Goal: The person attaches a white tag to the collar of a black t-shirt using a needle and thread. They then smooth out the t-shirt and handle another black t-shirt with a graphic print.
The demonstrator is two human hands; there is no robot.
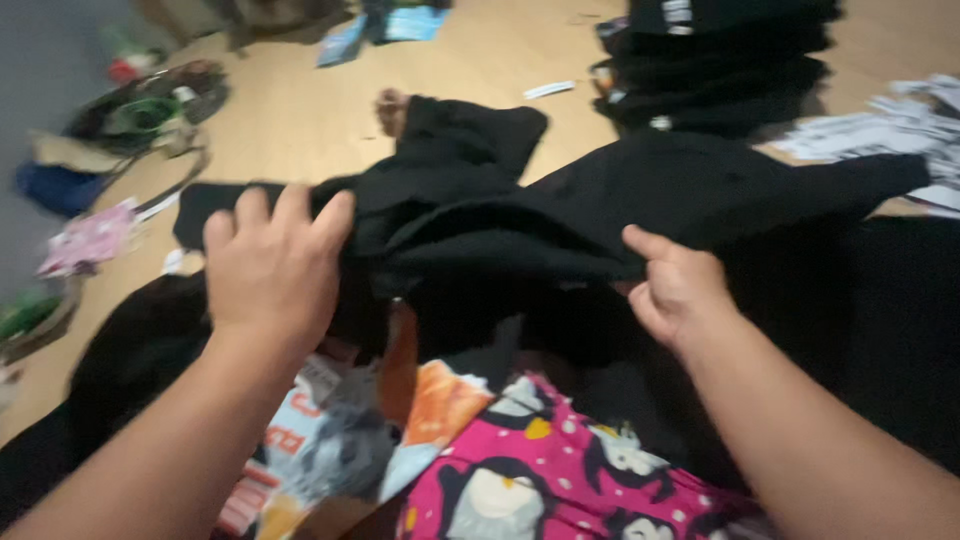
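We are grasping the black garment point(520, 215) at frame center: left hand point(272, 265) clenched on its left edge, right hand point(678, 288) pinching its lower fold.

The whole view is smeared by motion. The left hand point(272, 268) hides its fingertips in the crumpled black cloth garment point(560, 200); the right hand point(678, 285) curls its fingers under a fold, so only the thumb shows. The far stack of folded black clothes point(715, 65) is cut off by the top edge, and the pink penguin-print fabric point(540, 470) by the near edge. The far-left clutter of bags point(140, 110) is too blurred to tell apart
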